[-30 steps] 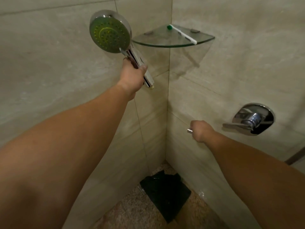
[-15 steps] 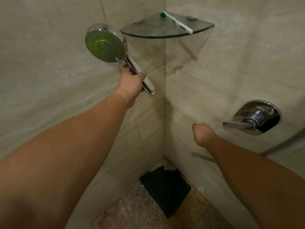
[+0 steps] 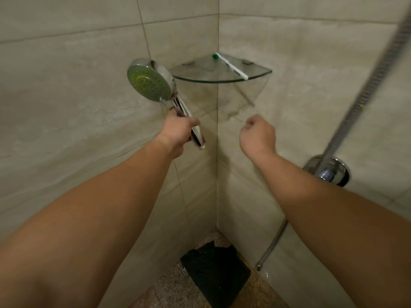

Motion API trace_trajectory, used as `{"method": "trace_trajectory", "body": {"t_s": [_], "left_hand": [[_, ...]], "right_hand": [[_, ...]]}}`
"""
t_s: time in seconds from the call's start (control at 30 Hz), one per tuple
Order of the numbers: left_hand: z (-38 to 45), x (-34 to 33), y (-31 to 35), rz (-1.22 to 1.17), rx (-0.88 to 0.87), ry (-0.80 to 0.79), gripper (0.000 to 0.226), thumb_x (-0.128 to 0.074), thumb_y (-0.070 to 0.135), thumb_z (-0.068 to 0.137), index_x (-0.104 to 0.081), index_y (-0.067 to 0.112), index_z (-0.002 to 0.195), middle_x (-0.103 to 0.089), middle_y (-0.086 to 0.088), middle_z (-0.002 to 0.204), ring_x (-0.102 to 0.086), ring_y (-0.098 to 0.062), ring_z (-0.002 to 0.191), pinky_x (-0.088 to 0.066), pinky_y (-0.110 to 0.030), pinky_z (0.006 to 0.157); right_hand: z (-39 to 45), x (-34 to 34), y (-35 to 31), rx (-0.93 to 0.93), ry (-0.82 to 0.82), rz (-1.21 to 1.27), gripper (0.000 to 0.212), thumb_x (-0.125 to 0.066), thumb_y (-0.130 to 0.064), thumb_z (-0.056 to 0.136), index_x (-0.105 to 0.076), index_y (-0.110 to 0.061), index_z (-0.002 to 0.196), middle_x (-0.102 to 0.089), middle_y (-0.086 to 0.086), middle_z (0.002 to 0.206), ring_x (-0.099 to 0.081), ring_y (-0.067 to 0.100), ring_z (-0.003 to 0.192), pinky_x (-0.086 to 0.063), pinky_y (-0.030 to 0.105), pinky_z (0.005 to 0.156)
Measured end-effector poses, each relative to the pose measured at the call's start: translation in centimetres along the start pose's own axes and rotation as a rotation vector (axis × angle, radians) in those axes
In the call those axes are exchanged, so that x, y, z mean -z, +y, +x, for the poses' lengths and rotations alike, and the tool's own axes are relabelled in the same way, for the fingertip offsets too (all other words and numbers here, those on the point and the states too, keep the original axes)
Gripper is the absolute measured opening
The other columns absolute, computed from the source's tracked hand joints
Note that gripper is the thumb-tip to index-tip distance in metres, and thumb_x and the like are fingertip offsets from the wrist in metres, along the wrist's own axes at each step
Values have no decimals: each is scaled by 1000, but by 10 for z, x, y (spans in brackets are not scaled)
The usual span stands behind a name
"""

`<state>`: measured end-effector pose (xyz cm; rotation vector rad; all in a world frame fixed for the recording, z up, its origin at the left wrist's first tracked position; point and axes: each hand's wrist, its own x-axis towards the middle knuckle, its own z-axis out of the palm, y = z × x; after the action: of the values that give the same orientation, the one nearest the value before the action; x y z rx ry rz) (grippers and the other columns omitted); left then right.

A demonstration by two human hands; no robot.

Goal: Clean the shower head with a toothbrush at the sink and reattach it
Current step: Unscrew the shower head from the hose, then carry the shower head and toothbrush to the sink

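Your left hand (image 3: 178, 132) gripped the round chrome shower head with its green spray face (image 3: 150, 84) by the handle, fingers curled round it, beside the glass corner shelf (image 3: 255, 75). Your right hand (image 3: 258, 135) was a fist, holding nothing visible. White toothbrush with green end (image 3: 230, 66) lay on that shelf.

Glossy chrome shower head (image 3: 153, 85), clear glass shelf (image 3: 222, 74), matt tiles (image 3: 66, 107)

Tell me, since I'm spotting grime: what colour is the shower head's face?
Yellowish green on the round chrome shower head; head view.
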<state>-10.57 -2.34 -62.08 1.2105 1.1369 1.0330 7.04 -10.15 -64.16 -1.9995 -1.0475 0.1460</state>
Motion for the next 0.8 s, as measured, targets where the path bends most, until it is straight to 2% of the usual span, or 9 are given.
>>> {"method": "trace_trajectory", "body": {"t_s": [0.07, 0.17, 0.27, 0.37, 0.43, 0.57, 0.7, 0.8], "left_hand": [[-2, 4, 4, 17, 5, 10, 38, -70, 3, 91, -49, 13, 121, -63, -16, 119, -67, -34, 107, -60, -47, 83], [-6, 8, 9, 60, 15, 32, 38, -71, 5, 91, -49, 12, 121, -62, -15, 112, -66, -32, 100, -59, -46, 82], [-9, 11, 12, 88, 12, 47, 37, -69, 4, 93, -48, 11, 123, -60, -12, 108, -62, -27, 94, -55, -41, 77], [-9, 14, 13, 111, 8, 56, 37, -69, 5, 94, -47, 14, 123, -59, -8, 105, -60, -25, 94, -54, -41, 80], [-8, 17, 14, 133, 5, 61, 36, -69, 5, 94, -47, 15, 121, -59, -7, 104, -60, -26, 94, -54, -42, 83], [-4, 20, 14, 157, -5, 86, 34, -71, 5, 91, -49, 16, 115, -58, -5, 99, -59, -25, 92, -51, -40, 78], [-2, 21, 13, 167, -3, 93, 35, -71, 6, 92, -50, 15, 118, -59, -5, 102, -59, -24, 93, -53, -41, 82], [-1, 20, 13, 169, -6, 102, 29, -72, 6, 92, -50, 18, 108, -58, -6, 101, -59, -25, 93, -54, -44, 87]], "right_hand": [[9, 23, -35, 79, 154, 101, 25, -49, -18, 93, -59, -15, 116, -60, 6, 117, -53, 19, 95, -34, 23, 76], [33, 45, -79, 241, 259, 59, 27, -51, -20, 92, -57, -15, 118, -52, 6, 121, -51, 20, 102, -42, 30, 83], [60, 50, -105, 260, 184, -206, 34, -51, -28, 94, -57, -14, 124, -47, 10, 128, -47, 29, 114, -43, 38, 94], [79, 45, -113, 221, 104, -412, 39, -56, -33, 94, -58, -9, 125, -47, 12, 129, -47, 32, 114, -42, 40, 89], [88, 39, -116, 189, 82, -433, 39, -59, -31, 91, -59, -8, 123, -49, 12, 125, -48, 32, 112, -43, 41, 88], [94, 34, -126, 157, 41, -410, 28, -62, -24, 86, -65, -11, 111, -60, 10, 114, -58, 31, 103, -51, 40, 84], [99, 33, -129, 178, -26, -434, 21, -59, -14, 90, -65, -9, 110, -64, 11, 108, -58, 27, 87, -42, 33, 67], [100, 33, -127, 197, -56, -448, 20, -56, -6, 92, -63, -6, 111, -63, 12, 109, -61, 29, 93, -41, 30, 67]]}}
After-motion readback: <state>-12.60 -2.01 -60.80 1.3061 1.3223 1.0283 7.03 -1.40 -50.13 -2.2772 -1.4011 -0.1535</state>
